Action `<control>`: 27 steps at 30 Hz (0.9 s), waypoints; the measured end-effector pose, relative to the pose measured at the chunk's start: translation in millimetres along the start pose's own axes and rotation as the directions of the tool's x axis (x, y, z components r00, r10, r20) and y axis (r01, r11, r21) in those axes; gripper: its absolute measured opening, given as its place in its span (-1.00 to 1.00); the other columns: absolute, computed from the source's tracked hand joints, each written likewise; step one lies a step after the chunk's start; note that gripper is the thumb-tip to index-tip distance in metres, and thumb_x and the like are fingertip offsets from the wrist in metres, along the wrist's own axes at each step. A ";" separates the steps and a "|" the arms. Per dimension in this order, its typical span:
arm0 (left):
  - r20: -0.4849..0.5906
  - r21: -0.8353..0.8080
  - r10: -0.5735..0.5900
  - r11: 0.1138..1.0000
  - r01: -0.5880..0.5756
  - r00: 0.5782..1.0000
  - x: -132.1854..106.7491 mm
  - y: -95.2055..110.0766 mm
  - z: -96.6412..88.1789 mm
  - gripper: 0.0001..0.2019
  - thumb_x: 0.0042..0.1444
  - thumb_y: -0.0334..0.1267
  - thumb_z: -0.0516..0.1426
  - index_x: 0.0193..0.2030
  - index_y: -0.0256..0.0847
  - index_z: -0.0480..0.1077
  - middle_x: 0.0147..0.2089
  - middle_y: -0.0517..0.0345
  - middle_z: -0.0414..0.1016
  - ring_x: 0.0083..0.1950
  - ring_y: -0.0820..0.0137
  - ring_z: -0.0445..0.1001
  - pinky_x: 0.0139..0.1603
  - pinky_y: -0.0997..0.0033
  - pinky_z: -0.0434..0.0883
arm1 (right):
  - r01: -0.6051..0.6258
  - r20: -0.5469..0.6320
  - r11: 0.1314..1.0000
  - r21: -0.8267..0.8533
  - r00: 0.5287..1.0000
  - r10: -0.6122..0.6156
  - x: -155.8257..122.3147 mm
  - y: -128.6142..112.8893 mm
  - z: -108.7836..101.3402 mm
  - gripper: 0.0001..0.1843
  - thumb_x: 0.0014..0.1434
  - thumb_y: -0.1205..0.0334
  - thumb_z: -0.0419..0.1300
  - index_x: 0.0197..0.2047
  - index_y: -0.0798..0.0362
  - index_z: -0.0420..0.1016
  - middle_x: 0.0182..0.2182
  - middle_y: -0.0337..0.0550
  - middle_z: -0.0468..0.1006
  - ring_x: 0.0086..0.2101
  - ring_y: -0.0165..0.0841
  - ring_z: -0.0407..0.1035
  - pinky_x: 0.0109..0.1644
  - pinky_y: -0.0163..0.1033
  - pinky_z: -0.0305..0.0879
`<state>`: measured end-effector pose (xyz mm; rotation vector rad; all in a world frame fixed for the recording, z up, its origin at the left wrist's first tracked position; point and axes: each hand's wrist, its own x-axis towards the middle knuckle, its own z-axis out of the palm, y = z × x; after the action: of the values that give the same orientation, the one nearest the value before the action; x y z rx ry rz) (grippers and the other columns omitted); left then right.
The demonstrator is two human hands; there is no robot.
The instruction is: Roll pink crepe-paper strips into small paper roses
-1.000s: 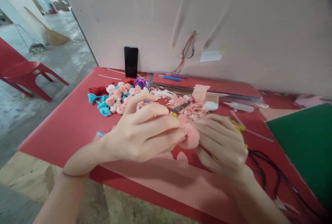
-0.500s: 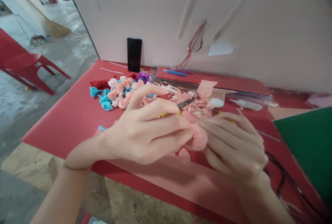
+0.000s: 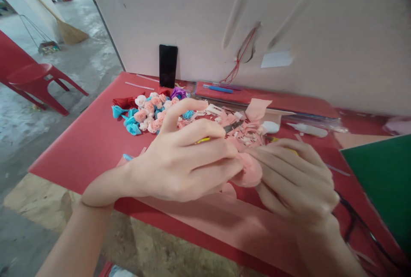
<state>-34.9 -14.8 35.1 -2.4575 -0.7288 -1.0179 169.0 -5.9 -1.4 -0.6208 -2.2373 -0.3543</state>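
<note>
Between my two hands is a pink paper flower (image 3: 249, 171) with rounded, curled petals. My left hand (image 3: 189, 157) pinches its left side, with the index finger raised away from it. On the other side, my right hand (image 3: 292, 178) closes its fingertips on the petals; the thumb is hidden. Just beneath lies a loose pink petal (image 3: 229, 190), beside a long pink paper sheet (image 3: 205, 221) along the table's front. Pink paper scraps (image 3: 248, 133) are heaped behind my hands, with a dark blade and bits of yellow partly showing among them.
Finished paper roses (image 3: 149, 112) in pink, white and blue cluster at the back left, before a propped phone (image 3: 168, 66). A glue bottle (image 3: 308, 129), green board (image 3: 382, 183) and black-framed glasses (image 3: 356, 215) lie right. A blue pen (image 3: 218, 89) rests behind; a red chair (image 3: 38, 75) stands left.
Both hands and the pink flower have shifted very slightly to the right in view, along with a small camera movement. The hold on the flower looks the same.
</note>
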 end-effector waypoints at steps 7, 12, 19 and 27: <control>0.005 0.002 0.008 1.000 -0.008 1.000 0.0 -0.1 -0.6 -0.93 0.09 -0.28 0.14 -0.41 -0.12 0.38 -0.44 0.51 0.53 -0.34 0.53 0.54 0.00 0.30 0.48 | 0.008 -0.004 1.000 -0.014 1.000 -0.008 2.1 0.6 -0.1 -0.81 0.18 0.50 0.04 -0.34 0.04 0.37 -0.47 -0.14 0.61 -0.47 -0.33 0.42 -0.25 -0.11 0.30; -0.003 0.025 -0.022 0.999 0.022 1.000 -1.8 0.9 0.7 -0.88 0.15 -0.33 0.09 -0.40 -0.08 0.37 -0.44 0.55 0.51 -0.32 0.57 0.52 0.06 0.27 0.43 | 0.008 0.001 1.000 -0.014 1.000 -0.008 1.6 -0.2 0.3 -0.79 0.17 0.51 0.03 -0.34 0.03 0.37 -0.49 -0.15 0.61 -0.46 -0.32 0.43 -0.24 -0.11 0.30; -0.156 0.008 -0.008 1.000 0.009 0.988 -2.7 -1.5 4.5 -0.85 0.11 -0.40 0.06 -0.31 -0.07 0.41 -0.43 0.49 0.48 -0.32 0.56 0.43 0.10 0.29 0.37 | -0.050 0.001 0.989 0.136 0.999 0.050 0.3 3.7 0.5 -0.78 0.11 0.54 0.05 -0.37 0.03 0.37 -0.46 -0.14 0.60 -0.43 -0.33 0.42 -0.26 -0.12 0.31; -0.195 -0.049 -0.020 0.999 0.011 0.981 -7.9 0.3 10.0 -0.84 0.10 -0.36 0.11 -0.23 -0.03 0.45 -0.38 0.37 0.47 -0.22 0.46 0.35 0.13 0.35 0.32 | -0.141 0.012 0.945 0.295 0.989 0.144 -2.1 1.7 -0.5 -0.72 0.03 0.61 0.06 -0.50 0.03 0.25 -0.54 -0.22 0.51 -0.46 -0.37 0.40 -0.27 -0.13 0.33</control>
<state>-34.2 -12.3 22.7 -2.3508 -0.6675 -1.2744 171.5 -5.4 -2.6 -0.6125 -2.1631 0.0516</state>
